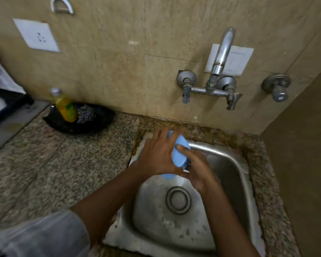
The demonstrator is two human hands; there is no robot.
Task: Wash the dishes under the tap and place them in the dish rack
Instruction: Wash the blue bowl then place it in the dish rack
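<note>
A light blue plastic dish is held on edge over the back left part of the steel sink. My left hand grips it from the left, fingers spread across its outer side. My right hand holds its right side, with the thumb pressed on the blue surface and the fingers hidden behind it. The wall tap stands above and to the right; I cannot tell whether water is running. No dish rack is in view.
A black bowl on the granite counter holds a yellow soap bottle and a steel scrubber. A stove edge is at far left. A side wall closes the right.
</note>
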